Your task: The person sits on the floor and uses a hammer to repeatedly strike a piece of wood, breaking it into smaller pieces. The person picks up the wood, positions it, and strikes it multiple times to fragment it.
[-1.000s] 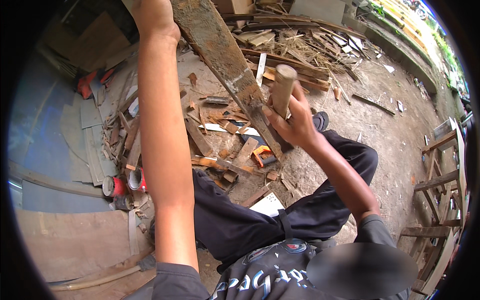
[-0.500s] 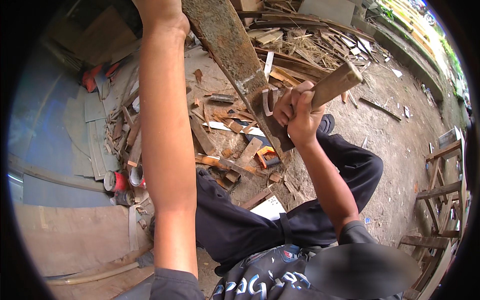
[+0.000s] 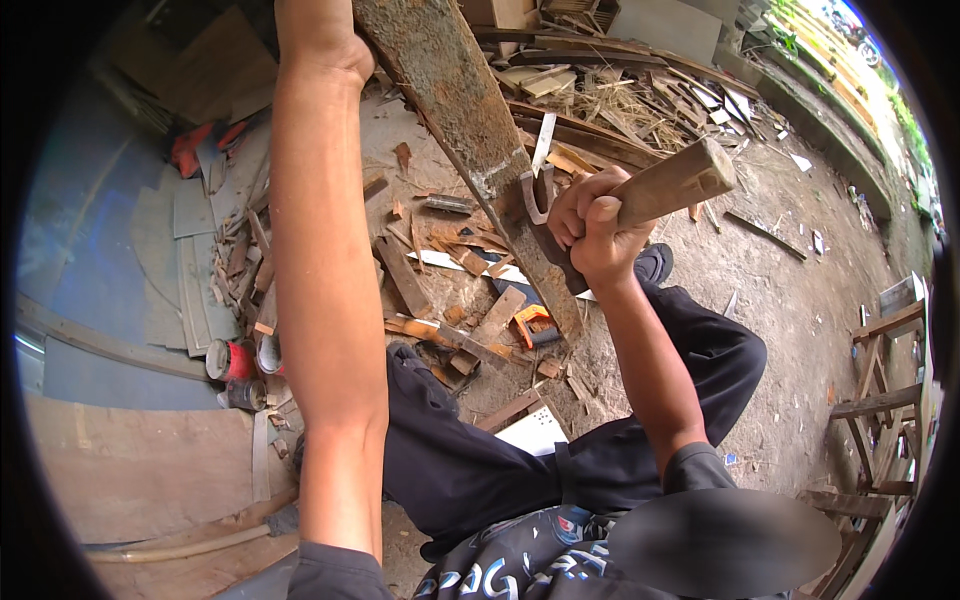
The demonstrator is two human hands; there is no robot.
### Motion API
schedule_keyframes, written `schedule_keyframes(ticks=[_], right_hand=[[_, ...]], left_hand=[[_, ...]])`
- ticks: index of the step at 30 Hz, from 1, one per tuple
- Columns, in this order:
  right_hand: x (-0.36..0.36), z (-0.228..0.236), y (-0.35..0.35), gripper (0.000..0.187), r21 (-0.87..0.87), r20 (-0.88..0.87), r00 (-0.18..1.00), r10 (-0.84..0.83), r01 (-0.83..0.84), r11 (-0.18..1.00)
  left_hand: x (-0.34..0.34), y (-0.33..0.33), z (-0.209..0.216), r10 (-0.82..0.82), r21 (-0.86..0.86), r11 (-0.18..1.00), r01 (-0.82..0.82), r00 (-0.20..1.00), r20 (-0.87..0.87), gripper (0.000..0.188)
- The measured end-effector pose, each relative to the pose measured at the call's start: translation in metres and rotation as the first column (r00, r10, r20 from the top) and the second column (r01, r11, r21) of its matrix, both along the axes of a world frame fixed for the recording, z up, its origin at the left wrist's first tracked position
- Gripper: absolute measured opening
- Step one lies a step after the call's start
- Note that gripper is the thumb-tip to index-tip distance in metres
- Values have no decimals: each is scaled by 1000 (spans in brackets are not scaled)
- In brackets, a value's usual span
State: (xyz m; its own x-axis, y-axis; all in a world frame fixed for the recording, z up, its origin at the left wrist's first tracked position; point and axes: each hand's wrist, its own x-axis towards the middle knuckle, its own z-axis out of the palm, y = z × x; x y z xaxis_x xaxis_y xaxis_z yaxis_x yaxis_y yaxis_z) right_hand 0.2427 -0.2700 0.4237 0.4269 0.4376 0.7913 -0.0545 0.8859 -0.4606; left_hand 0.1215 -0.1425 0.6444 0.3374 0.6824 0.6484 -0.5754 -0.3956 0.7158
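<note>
A long, rough, weathered wooden board slants from the top edge down to the middle. At its upper left edge is my left hand, arm stretched out; its fingers are cut off by the picture's edge. My right hand is wrapped around the wooden handle of a claw hammer, close to the head. The hammer's forked claw lies over the lower part of the board; I cannot tell whether it touches. The thick handle end points up and right.
Wood scraps and an orange-and-black handled tool litter the ground beyond my bent legs. Red-sided cans stand at the left. A heap of planks and splinters lies at the back. Wooden frames stand at the right.
The hammer has turned slightly, so more of its claw shows, and its handle end sits a little farther right. My left hand stays by the board, whose lower end appears slightly lower.
</note>
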Motion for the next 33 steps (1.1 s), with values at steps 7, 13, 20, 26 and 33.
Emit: schedule_keyframes(ticks=[7, 13, 20, 26, 33], right_hand=[[1, 1, -2, 60, -21, 17, 992, -128, 128, 992], [-4, 31, -2, 38, -324, 57, 968, -244, 250, 913], [-7, 5, -8, 41, -189, -123, 972, -200, 175, 966], [-12, -21, 5, 44, 18, -31, 993, -118, 119, 993], [-8, -148, 16, 40, -257, -12, 955, -296, 283, 924]], left_hand=[[4, 8, 4, -82, -57, 995, 80, 997, -18, 27], [-3, 17, 18, 65, -9, 998, -65, 998, -27, 26], [13, 29, -2, -33, -95, 995, 33, 999, 0, 30], [20, 2, 4, 215, -122, 969, -213, 977, 6, 36], [-34, 145, -1, 76, -306, 949, -81, 997, -30, 37]])
